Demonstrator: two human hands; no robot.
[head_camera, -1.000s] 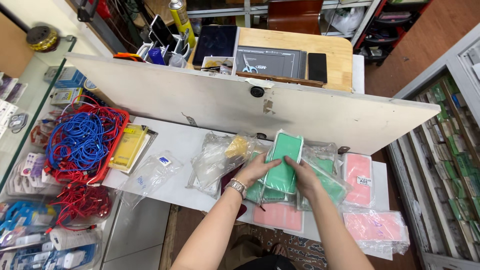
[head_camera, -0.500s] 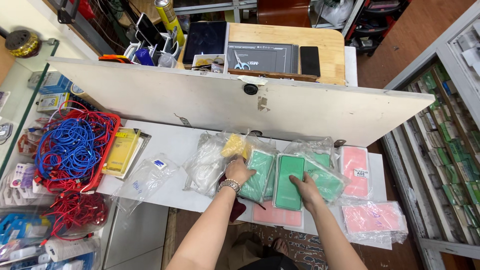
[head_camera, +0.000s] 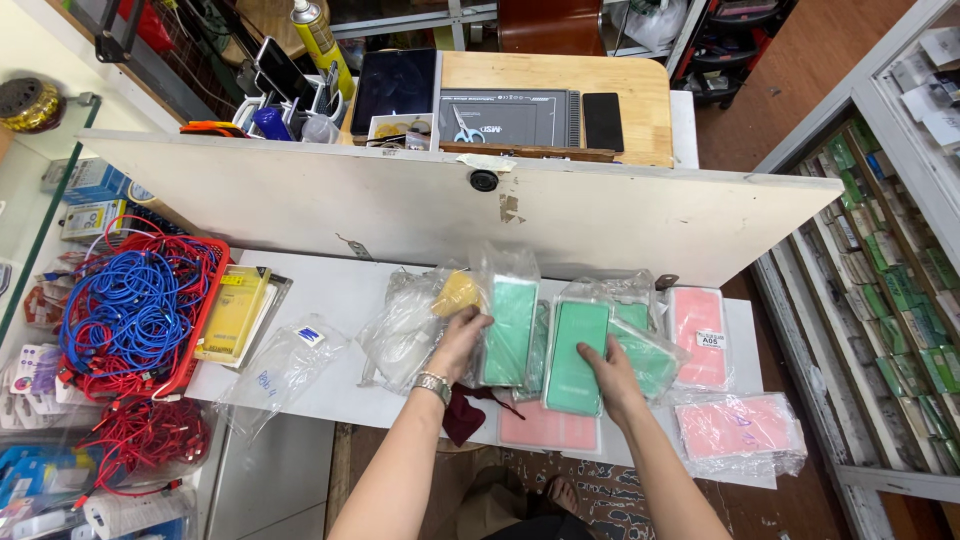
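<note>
My left hand (head_camera: 458, 342), with a metal watch on the wrist, grips the edge of a green phone case in a clear bag (head_camera: 510, 330) on the white counter (head_camera: 310, 290). My right hand (head_camera: 612, 378) rests on a second green bagged case (head_camera: 574, 355) lying beside the first. More green cases (head_camera: 645, 350) lie under and right of it. Pink bagged cases sit at the right (head_camera: 697, 335), lower right (head_camera: 738, 428) and below my hands (head_camera: 548, 428). A yellow piece (head_camera: 455, 293) lies just above my left hand.
A red basket of blue cables (head_camera: 130, 310) and a yellow packet (head_camera: 230, 312) sit at the left, with empty clear bags (head_camera: 285, 365) between. A white upright panel (head_camera: 450, 210) backs the counter. Behind it is a wooden desk (head_camera: 640, 90) with tablets. Shelves (head_camera: 890, 300) line the right.
The green case held up in both hands has come down. My hands have parted, and each now lies on its own green case on the counter.
</note>
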